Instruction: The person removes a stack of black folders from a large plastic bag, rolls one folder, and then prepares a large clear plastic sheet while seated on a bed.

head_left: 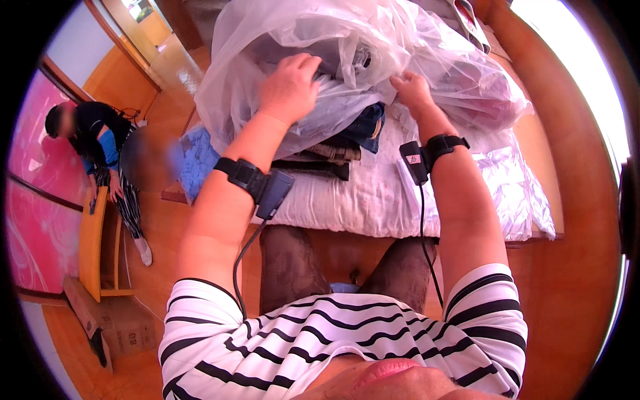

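A large clear plastic bag [230, 90] lies across the far part of the bed, its mouth spread toward me. Dark and greyish items show through the plastic. My left hand [290, 90] is at the left of the mouth, fingers slightly bent and thumb apart, with nothing visible in it. On the right, my right hand [413, 92] pinches the bag's edge between thumb and fingers. Below the mouth lies a stack of folded dark clothes [320, 160], with folded dark blue jeans [367, 127] at its right end, partly covered by plastic.
A white quilted cover [333, 207] spreads over the bed. Shiny silvery plastic packaging [513, 187] lies at right, blue cloth [198, 157] at left. Another person [100, 140] leans over a wooden stool [97, 247] at far left. A cardboard box [127, 327] sits on the floor.
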